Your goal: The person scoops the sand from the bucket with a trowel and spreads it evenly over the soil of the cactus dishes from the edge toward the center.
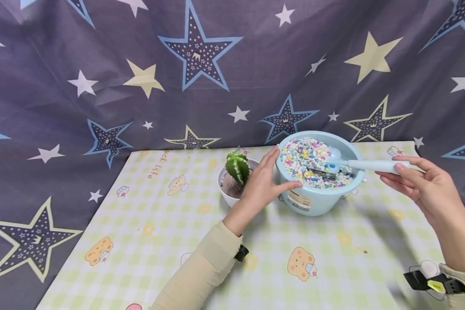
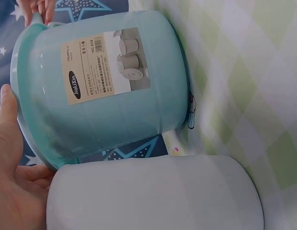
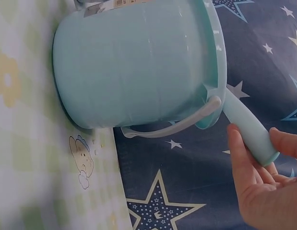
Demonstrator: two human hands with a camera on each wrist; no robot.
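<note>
A light blue plastic bucket (image 1: pixel 311 204) with a paper label stands on the table, filled with small multicoloured beads (image 1: pixel 304 157). My left hand (image 1: pixel 261 178) rests against its left rim, fingers and thumb stretched out and spread apart. Between thumb and fingers, my right hand (image 1: pixel 430 185) pinches the handle end of a light blue scoop (image 1: pixel 372 165). The scoop's blade lies over the beads inside the bucket. Just left of the bucket, a green cactus (image 1: pixel 237 167) sits in a white pot (image 1: pixel 228 199), partly behind my left hand.
A checked tablecloth (image 1: pixel 255 280) with cartoon bears covers the table. Behind it hangs a dark curtain (image 1: pixel 217 107) printed with stars. The bucket's pale carrying handle (image 3: pixel 172 128) hangs down at its side, below the scoop.
</note>
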